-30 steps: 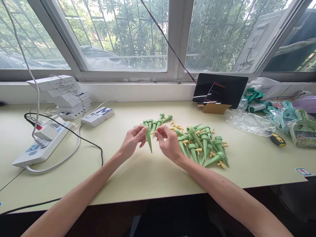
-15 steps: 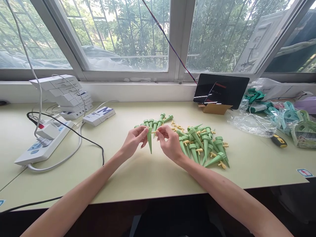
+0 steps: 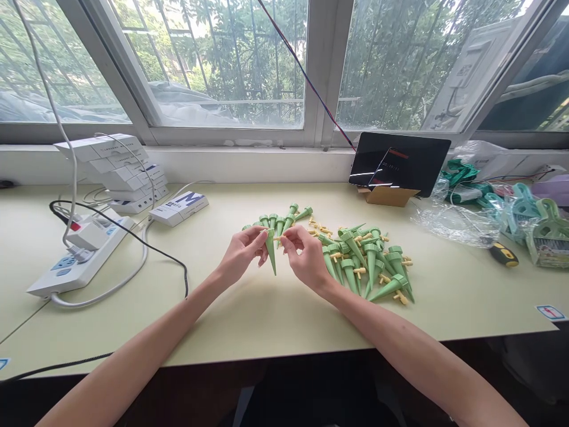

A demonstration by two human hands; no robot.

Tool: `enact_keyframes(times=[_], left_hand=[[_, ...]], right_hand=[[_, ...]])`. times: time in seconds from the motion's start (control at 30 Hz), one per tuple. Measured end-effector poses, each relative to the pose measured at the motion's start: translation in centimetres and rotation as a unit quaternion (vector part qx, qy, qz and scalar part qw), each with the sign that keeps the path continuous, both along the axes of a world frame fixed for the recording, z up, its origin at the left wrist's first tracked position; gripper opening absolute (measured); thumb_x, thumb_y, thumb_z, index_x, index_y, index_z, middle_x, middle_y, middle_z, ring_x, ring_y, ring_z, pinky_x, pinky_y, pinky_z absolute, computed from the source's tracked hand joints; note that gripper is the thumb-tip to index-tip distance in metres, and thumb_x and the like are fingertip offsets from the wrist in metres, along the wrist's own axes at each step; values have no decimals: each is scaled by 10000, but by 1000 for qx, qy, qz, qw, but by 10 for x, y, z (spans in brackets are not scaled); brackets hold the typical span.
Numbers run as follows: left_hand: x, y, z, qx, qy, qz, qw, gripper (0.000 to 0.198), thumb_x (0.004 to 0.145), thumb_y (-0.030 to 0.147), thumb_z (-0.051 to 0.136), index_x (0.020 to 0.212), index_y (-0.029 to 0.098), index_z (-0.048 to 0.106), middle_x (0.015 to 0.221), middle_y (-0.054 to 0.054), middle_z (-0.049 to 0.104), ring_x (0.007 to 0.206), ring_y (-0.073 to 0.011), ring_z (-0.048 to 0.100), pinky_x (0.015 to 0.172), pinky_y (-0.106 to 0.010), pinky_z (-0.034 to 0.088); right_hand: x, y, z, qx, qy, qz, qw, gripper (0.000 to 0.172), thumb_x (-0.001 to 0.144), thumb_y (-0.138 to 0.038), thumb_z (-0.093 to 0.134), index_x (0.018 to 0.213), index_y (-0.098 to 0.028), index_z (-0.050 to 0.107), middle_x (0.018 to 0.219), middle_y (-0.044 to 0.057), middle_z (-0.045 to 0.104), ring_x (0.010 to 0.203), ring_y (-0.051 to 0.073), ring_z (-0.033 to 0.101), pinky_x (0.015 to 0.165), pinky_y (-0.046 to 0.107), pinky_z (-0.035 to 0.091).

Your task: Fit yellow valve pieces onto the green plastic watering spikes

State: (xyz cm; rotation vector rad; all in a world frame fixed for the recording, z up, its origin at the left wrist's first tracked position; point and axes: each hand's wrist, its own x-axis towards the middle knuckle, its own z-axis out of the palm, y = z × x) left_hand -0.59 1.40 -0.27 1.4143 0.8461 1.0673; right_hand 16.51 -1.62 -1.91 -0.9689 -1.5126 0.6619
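Observation:
Between thumb and fingers my left hand (image 3: 242, 252) pinches a green plant watering spike (image 3: 271, 255), its pointed end hanging down. My right hand (image 3: 304, 255) is closed on a small yellow valve (image 3: 278, 238), whose stem points left at the spike; whether the two touch I cannot tell. Behind my hands lie several green spikes (image 3: 288, 221) with caps. To the right of my right hand is a heap of green spikes (image 3: 371, 255) with yellow valves fitted on many of them. Loose yellow valves (image 3: 320, 228) lie just behind that heap.
At left are a power strip (image 3: 84, 249) with cables, stacked white boxes (image 3: 128, 172) and a single box (image 3: 179, 209). A black tablet (image 3: 400, 160) leans on a cardboard stand. Plastic wrap (image 3: 457, 222), a yellow-black tool (image 3: 504, 254) and green clips (image 3: 551, 219) lie at right.
The tip of the spike in my left hand has swung slightly to the right. Both hands otherwise stay in place, holding the same parts.

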Motion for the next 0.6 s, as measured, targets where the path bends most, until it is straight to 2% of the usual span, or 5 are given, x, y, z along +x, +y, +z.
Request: enact_keyframes(times=[0.6], left_hand=[[-3, 3, -3, 0, -5, -17, 1000, 345, 858, 480, 689, 944, 151, 625, 627, 11, 561, 461, -108, 531, 405, -239, 412]], right_hand=[[2, 5, -4, 4, -3, 33, 999, 115, 930, -291, 549, 899, -198, 610, 776, 16, 646, 644, 139, 609, 628, 265, 496]])
